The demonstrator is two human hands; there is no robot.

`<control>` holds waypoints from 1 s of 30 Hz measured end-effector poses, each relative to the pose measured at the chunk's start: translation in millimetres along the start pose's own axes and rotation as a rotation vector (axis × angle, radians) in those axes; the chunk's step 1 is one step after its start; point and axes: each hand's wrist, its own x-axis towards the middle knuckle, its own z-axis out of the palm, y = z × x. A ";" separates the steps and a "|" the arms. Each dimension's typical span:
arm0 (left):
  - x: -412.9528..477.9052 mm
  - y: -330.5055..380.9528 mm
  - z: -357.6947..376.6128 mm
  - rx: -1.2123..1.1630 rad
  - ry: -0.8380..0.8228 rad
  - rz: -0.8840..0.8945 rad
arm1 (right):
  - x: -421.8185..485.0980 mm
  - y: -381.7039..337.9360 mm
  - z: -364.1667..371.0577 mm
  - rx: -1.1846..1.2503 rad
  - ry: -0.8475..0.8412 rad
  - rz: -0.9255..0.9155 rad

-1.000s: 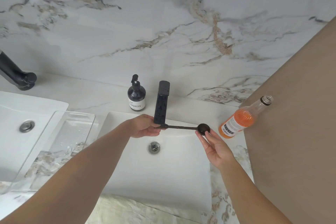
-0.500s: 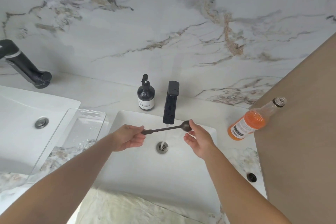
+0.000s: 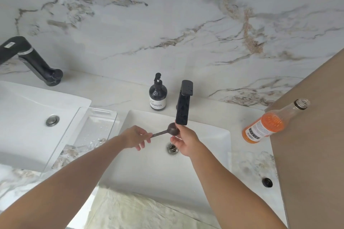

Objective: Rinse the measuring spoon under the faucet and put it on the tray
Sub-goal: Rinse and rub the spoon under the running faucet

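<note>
A dark measuring spoon (image 3: 168, 130) is held over the white sink (image 3: 214, 135), its round bowl right under the spout of the black faucet (image 3: 183, 106). My left hand (image 3: 135, 136) pinches the end of its handle. My right hand (image 3: 184, 140) touches the bowl with thumb and fingertips, fingers curled around it. I cannot make out a water stream. The clear plastic tray (image 3: 83, 135) lies on the counter left of the sink, wet with drops.
A black soap pump bottle (image 3: 157, 95) stands behind the sink. An orange drink bottle (image 3: 268, 123) stands at the right by a tan panel (image 3: 316, 135). A second sink (image 3: 22, 117) and black faucet (image 3: 33, 61) are at the left. The drain (image 3: 172, 148) sits below my hands.
The spoon has shifted left, so its bowl went from right of the faucet to directly beneath the spout. Both hands moved with it, and my right hand closed in around the bowl.
</note>
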 end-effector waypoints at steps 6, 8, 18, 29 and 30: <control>-0.2 17.3 16.1 0.010 -0.026 0.046 | -2.0 -10.8 -35.6 0.053 -0.212 -0.052; -0.6 18.3 21.9 0.012 -0.036 0.066 | -0.8 -5.5 -41.5 0.115 -0.248 -0.067; 6.0 29.0 3.5 0.030 0.073 0.113 | -0.5 -7.8 -52.6 0.385 -0.238 -0.104; 15.8 54.5 13.8 -0.238 0.024 0.064 | -8.3 -24.9 -103.0 0.475 -0.116 -0.125; 16.4 58.0 17.0 -0.257 0.011 0.064 | -9.3 -25.8 -107.9 0.477 -0.111 -0.129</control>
